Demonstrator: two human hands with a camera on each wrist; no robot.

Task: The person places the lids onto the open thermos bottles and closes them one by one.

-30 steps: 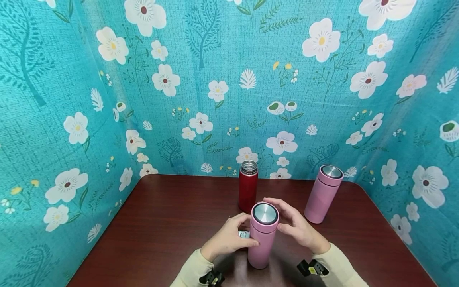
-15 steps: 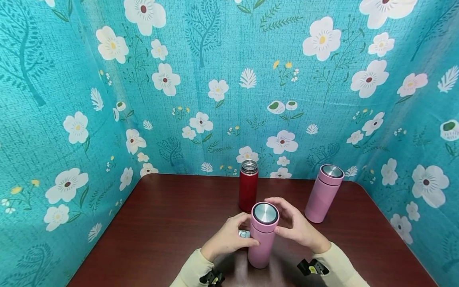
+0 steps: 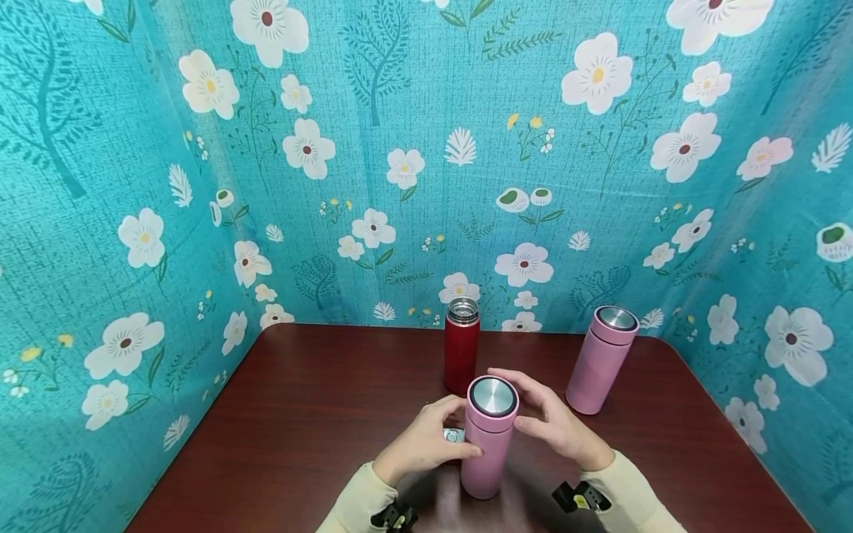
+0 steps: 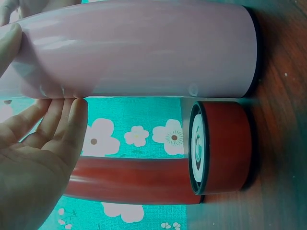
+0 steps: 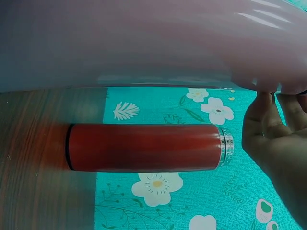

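A pink thermos stands upright near the front middle of the table. My left hand grips its body from the left, thumb across the front. On the right side, my right hand curls its fingers and thumb round the steel-topped lid; the far fingertips are partly hidden behind it. A short red cap rests on the table just behind the pink thermos, mostly hidden in the head view. Farther back stands a red thermos with its bare metal neck showing.
Another pink thermos, lid on, stands at the back right. The dark wooden table is bounded at the back and sides by a turquoise floral cloth.
My right fingers and thumb shift slightly round the lid, one way and then back. The left hand and the bottles keep their places.
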